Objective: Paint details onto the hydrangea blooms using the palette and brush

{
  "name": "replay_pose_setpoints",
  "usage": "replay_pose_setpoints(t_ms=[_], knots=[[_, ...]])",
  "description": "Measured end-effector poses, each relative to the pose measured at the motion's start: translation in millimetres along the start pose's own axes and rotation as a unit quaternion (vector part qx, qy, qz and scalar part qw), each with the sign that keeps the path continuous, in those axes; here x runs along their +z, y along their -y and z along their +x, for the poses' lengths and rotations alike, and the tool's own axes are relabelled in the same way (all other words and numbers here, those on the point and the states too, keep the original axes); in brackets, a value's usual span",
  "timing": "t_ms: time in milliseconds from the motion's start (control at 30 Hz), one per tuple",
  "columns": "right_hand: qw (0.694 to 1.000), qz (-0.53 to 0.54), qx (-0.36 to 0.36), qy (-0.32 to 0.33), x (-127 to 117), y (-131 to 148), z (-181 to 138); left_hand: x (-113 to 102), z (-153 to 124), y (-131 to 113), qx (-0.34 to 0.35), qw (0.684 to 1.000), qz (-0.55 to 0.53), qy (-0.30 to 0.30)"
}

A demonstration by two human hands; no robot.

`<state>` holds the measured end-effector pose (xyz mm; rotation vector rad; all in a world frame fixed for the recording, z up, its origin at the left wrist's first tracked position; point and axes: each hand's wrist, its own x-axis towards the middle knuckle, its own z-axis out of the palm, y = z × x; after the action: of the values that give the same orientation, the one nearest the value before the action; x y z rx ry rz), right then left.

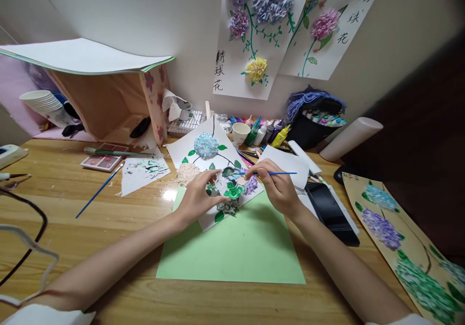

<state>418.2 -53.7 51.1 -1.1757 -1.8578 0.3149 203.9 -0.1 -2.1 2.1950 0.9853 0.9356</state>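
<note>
Partly, the palette (pixel 233 190) and both hands hid the flower picture (pixel 182 147) beneath, and the tip of the blue paintbrush (pixel 284 173) was hard to make out against a dark well. The left hand (pixel 198 191) gripped the palette by its left edge between thumb and fingers; the right hand (pixel 276 188) pinched the paintbrush narrowly. Pale, with bright green paint in its near cups, the palette was over the picture, beyond the light-green sheet (pixel 232 252); whether they touched was unclear.
</note>
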Motion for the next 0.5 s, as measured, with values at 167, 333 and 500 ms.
replay_pose_setpoints(t_ms=[167,333,500], knots=[[1.000,-0.007,0.002,-0.003,-2.9,2.1,-2.1,2.3,0.2,1.1,0.002,1.000,0.009,-0.004],[0.997,0.002,0.040,-0.071,-5.2,-1.1,-13.6,2.3,-1.4,4.4,0.004,0.999,0.019,-0.030],[0.969,0.042,0.096,-0.223,1.1,-22.2,-45.5,0.5,-2.7,5.2,-0.005,0.994,0.033,-0.107]])
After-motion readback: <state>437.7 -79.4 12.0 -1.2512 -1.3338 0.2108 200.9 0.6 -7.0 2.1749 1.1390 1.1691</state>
